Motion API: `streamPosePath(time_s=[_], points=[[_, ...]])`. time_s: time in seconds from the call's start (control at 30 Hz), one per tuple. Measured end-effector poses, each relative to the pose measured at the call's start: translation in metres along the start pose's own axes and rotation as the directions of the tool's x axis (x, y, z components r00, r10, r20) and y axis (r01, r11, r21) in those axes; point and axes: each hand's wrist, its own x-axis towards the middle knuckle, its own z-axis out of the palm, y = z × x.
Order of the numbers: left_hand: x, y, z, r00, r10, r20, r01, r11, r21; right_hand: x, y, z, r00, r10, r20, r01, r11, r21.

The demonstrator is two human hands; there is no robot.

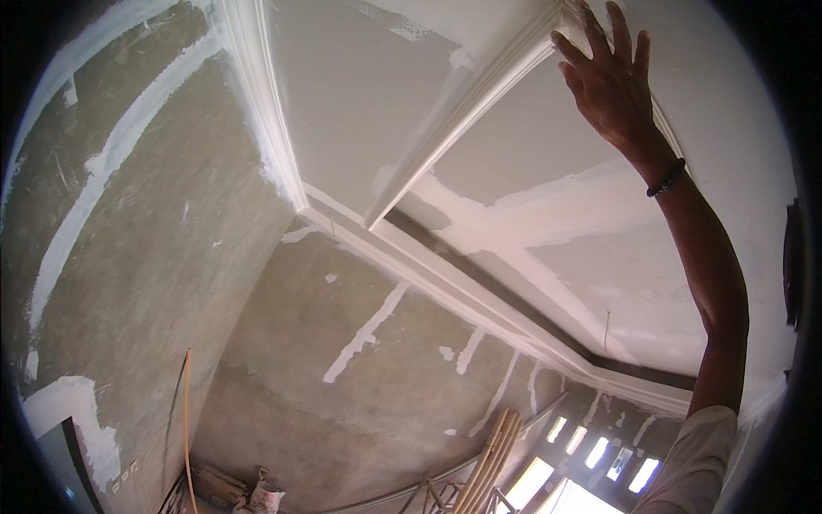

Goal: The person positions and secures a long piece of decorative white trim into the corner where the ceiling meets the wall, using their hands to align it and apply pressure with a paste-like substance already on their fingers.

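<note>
Only your right arm shows, and there is little on it. Your right hand (610, 79) is bare: no glove, no ring that can be made out, no tape. Just below that hand, around your wrist, sits a dark beaded bracelet (666, 179), a single strand of small round beads, snug rather than loose. Below the bracelet your forearm is bare all the way past the elbow, with no watch or strap. Well below the bracelet, near the shoulder, a short sleeve (695, 458) begins; it is white or off-white, plain cloth, loose at its hem, with no print or stitching that you could tell apart here.
</note>
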Motion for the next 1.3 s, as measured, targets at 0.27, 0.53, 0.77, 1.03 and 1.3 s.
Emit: streamPosePath(time_s=[0.27,0.53,0.77,1.03,1.3], points=[[0.005,-0.012,-0.006,0.999,0.035,0.005,-0.035,0.998,-0.05,0.009,-0.004,-0.002,0.976,0.107,0.189,-0.107,0.994,-0.009],[0.005,0.002,-0.003,0.991,0.135,-0.023,-0.136,0.99,-0.037,-0.005,-0.006,-0.013,0.982,0.142,0.128,-0.139,0.99,-0.034],[-0.011,0.024,0.001,0.998,-0.023,-0.058,0.013,0.986,-0.168,0.018,-0.012,-0.007,0.965,0.149,0.214,-0.143,0.989,-0.042],[-0.024,0.04,0.012,0.996,-0.043,-0.078,0.024,0.974,-0.226,0.03,-0.018,-0.011,0.936,0.156,0.314,-0.186,0.98,0.067],[0.016,-0.003,-0.014,0.921,0.358,0.153,-0.386,0.891,0.238,0.016,0.047,-0.006,0.993,0.118,0.021,-0.118,0.993,0.012]])
